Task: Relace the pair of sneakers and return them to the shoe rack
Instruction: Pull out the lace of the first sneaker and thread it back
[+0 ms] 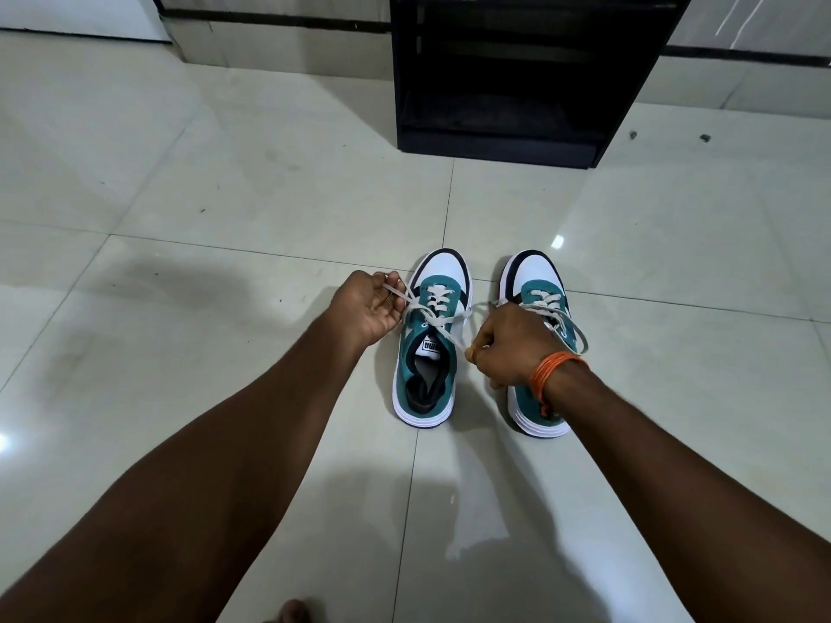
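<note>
Sneakers: two teal-and-white shoes stand side by side, toes away from the wearer, on the pale tiled floor (225, 195), near but apart from the black shoe rack (494, 146) beyond them. Head view, the only view supplied: the left sneaker (427, 353) shows its lace (434, 326) crossed through the eyelets, with both free ends drawn out to the sides. The left hand (364, 308) is curled, pinching one lace end between thumb and fingertips; the right hand (508, 344) is closed into a fist around the other end. An orange thread band (551, 370) sits on the right wrist. The right sneaker (539, 348) is partly hidden behind that hand; its lower eyelets appear laced, the upper part cannot be judged. Assessment: the lace is soft and limp, holds no shape of its own, and is best gripped close to the tips for threading. Each shoe is judged light, with a firm sole and a pliable upper; the heel collar or the sole edge offers the soundest hold for lifting to the rack. Rack shelves are dark; their contents cannot be made out.
</note>
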